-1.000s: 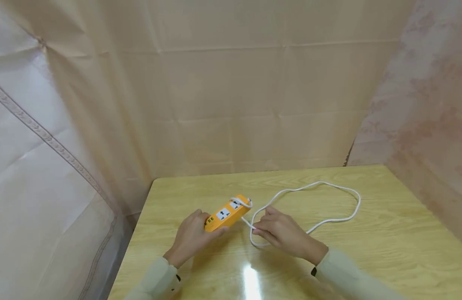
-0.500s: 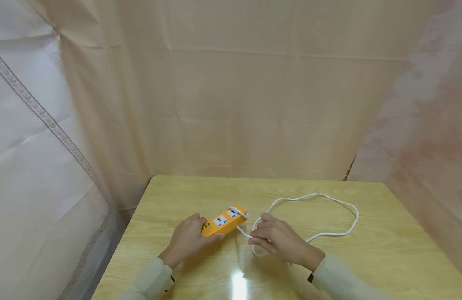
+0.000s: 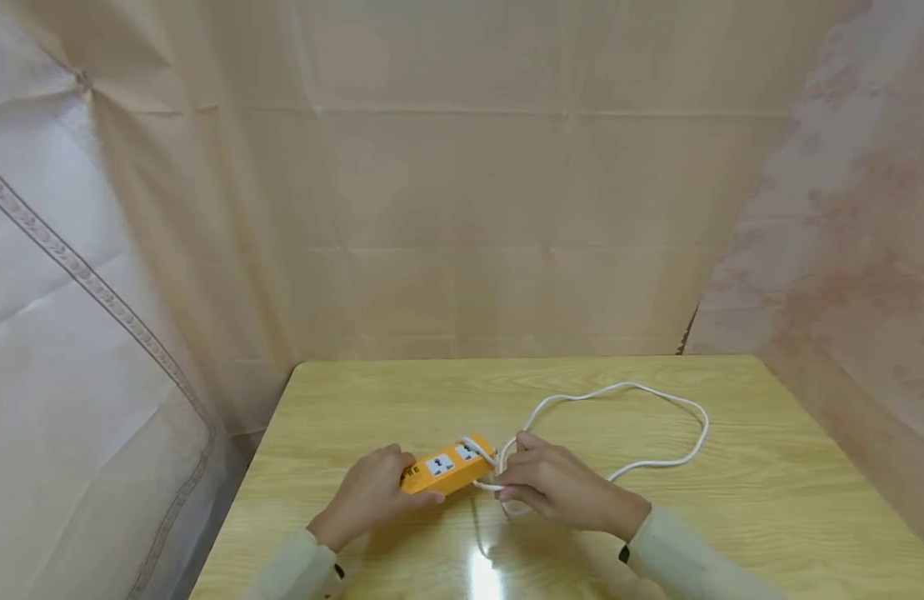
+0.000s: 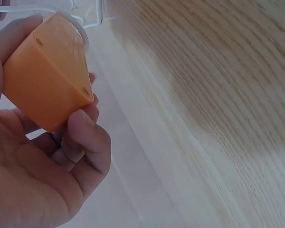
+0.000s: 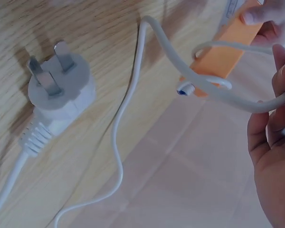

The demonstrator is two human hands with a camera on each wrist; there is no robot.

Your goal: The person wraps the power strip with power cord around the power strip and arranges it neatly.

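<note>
The left hand (image 3: 372,492) grips the orange power strip (image 3: 462,477) by its near-left end, thumb along the side facing the person and fingers round the far side; the right hand (image 3: 562,486) pinches the white cord (image 3: 626,384) just beside the strip's other end, where a turn of cord passes around the body; the strip thus lies between the hands, slanting away from the left one, and seems held off the table (image 3: 776,500). The rest of the cord loops out beyond the right hand and to its right; the plug (image 5: 61,88), prongs bare, shows in the right wrist view. The strip looks like rigid plastic, fairly light, its smooth faces perhaps a little slippery; the left hand's end is a sound place to hold, clear of the wound cord and most of the sockets (image 3: 440,465). The cord looks bendable yet springy, likely to uncoil if let go; it is best pinched close to the strip, with even tension; nothing here looks fragile.
</note>
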